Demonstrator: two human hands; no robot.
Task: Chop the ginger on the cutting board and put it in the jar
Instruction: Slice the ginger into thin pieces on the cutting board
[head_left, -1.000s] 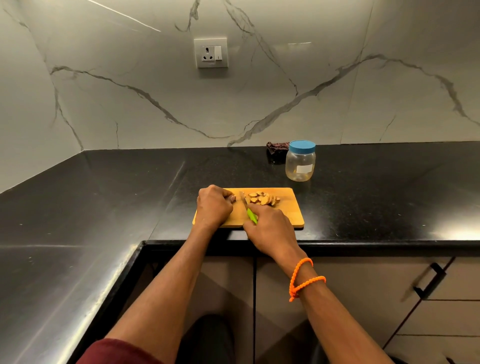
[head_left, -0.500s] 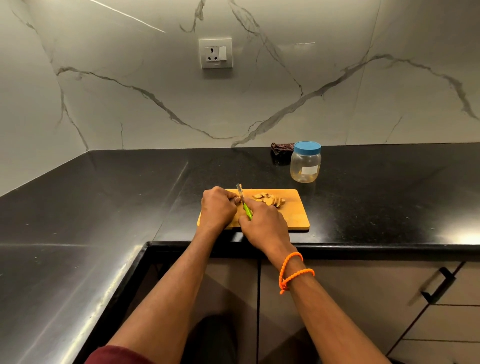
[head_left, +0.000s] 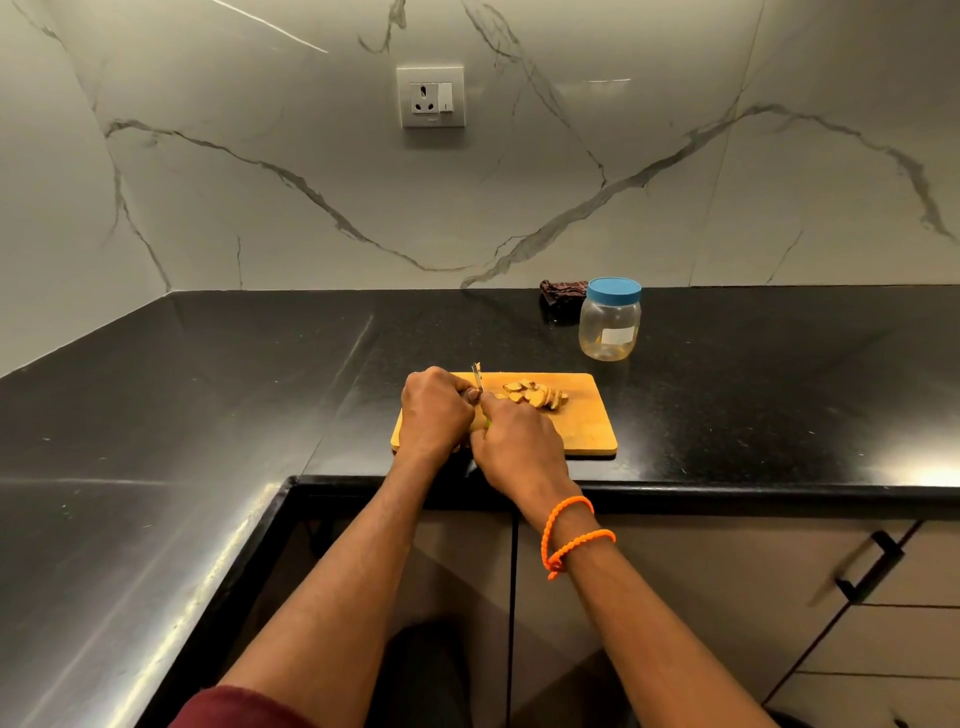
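A wooden cutting board (head_left: 587, 431) lies near the front edge of the black counter. A row of cut ginger slices (head_left: 537, 395) rests on its far middle. My left hand (head_left: 434, 410) is curled over the board's left end, holding down the uncut ginger, which is almost wholly hidden under the fingers. My right hand (head_left: 519, 441) grips a green-handled knife (head_left: 477, 376), its blade tip pointing away right beside the left fingers. A clear plastic jar (head_left: 609, 325) with a blue lid on stands behind the board to the right.
A dark crumpled cloth (head_left: 561, 292) lies against the marble wall just left of the jar. The black counter (head_left: 208, 395) wraps around to the left in an L. A wall socket (head_left: 431, 96) sits above. Cabinet doors with a black handle (head_left: 867, 571) are below.
The knife has shifted left from the slices to the left hand's fingers, and its blade has come down lower against the ginger. The left hand stays in place.
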